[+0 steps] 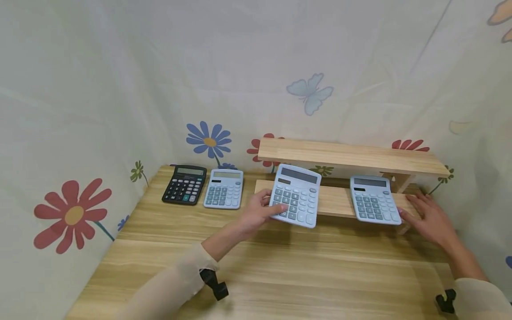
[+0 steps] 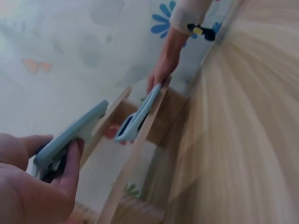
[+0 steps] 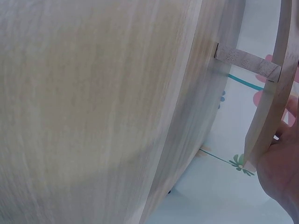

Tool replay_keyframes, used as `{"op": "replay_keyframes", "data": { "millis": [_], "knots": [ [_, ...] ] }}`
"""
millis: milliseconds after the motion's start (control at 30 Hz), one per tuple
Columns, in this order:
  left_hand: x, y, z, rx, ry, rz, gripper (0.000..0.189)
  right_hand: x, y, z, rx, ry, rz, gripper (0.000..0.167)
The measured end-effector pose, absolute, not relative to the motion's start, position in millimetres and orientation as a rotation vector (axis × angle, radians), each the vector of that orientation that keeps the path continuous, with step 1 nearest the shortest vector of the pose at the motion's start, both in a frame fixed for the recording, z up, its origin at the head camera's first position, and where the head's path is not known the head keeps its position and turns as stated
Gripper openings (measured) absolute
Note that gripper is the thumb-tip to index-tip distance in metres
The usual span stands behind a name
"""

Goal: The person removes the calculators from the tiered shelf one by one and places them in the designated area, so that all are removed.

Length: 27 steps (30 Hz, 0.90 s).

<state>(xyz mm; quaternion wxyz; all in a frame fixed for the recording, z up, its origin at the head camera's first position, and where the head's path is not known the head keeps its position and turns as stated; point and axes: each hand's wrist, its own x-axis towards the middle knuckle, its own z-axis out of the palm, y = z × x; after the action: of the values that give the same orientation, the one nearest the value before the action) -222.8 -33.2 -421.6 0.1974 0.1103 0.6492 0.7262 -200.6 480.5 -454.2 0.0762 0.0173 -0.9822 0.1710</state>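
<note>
My left hand (image 1: pixel 256 211) pinches a light blue calculator (image 1: pixel 298 193) by its lower left corner, thumb over the keys and fingers behind. The calculator is held up in front of a wooden two-board shelf, screen end up. A second light blue calculator (image 1: pixel 373 200) lies on the shelf's lower board (image 1: pixel 336 202), near its right end, overhanging the front edge. My right hand (image 1: pixel 434 220) rests at that end of the board, fingers extended on the wood and thumb at the calculator's lower right edge. In the right wrist view, the calculator is hidden.
On the table (image 1: pixel 280 275) to the left of the shelf lie a black calculator (image 1: pixel 184 184) and another light blue calculator (image 1: pixel 224 189), side by side. The shelf's upper board (image 1: pixel 352 155) spans above the lower one. A flowered cloth (image 1: pixel 240 66) hangs behind.
</note>
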Motion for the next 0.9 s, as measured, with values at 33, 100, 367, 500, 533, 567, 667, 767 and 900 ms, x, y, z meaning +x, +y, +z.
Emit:
{"op": "replay_keyframes", "data": {
  "millis": [33,100,367,500,533,567,667,767,900],
  "knots": [
    [-225,-41,-418,0.323,1.833,2.019,0.053,-200,480,-454,0.045,-2.947,0.514,0.08],
    [-229,-57,-413,0.351,1.877,1.987,0.054,-200,480,-454,0.04,-2.949,0.513,0.081],
    [-235,-114,-391,0.378,1.978,1.965,0.058,-199,478,-456,0.052,-2.938,0.516,0.081],
    [-237,-142,-380,0.362,2.058,1.966,0.06,-199,479,-458,0.042,-2.938,0.512,0.081],
    [-238,-149,-377,0.351,2.072,1.966,0.059,-199,479,-459,0.038,-2.938,0.512,0.081],
    [-239,-155,-375,0.344,2.087,1.964,0.06,-199,479,-459,0.036,-2.938,0.515,0.082],
    [-242,-175,-372,0.327,2.118,1.968,0.059,-198,479,-459,0.028,-2.944,0.518,0.082],
    [-246,-195,-375,0.329,2.124,1.995,0.06,-198,479,-458,0.028,-2.948,0.521,0.083],
    [-253,-216,-386,0.34,2.113,2.051,0.06,-200,480,-454,0.035,-2.948,0.522,0.083]
  ]
}}
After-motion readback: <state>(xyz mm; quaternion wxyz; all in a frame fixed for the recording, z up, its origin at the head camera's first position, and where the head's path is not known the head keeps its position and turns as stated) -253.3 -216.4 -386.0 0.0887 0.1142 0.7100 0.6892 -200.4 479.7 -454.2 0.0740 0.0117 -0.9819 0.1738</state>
